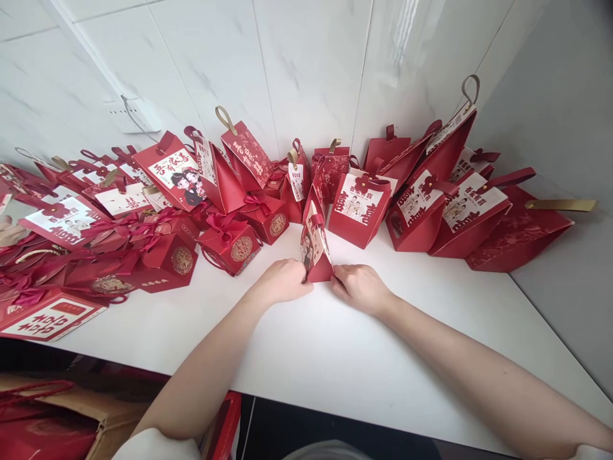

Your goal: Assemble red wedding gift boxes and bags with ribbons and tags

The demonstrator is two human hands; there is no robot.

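Note:
A small red gift box (317, 255) with a triangular side and a picture of a couple stands upright on the white table (345, 364). My left hand (283, 281) grips its lower left side, fingers curled against it. On the opposite side, my right hand (361, 287) is closed on the lower right edge. Just behind stands a red box with a white printed label (354, 207). To the left of my left hand sits a red box with a ribbon bow and gold emblem (234, 246).
More red boxes with ribbon loops line the tiled wall (316, 64), several leaning at the right (472, 204) and many crowded at the left (158, 255). Another person's hand (9, 231) shows at the left edge. An open cardboard box (108, 415) stands below the table's front edge.

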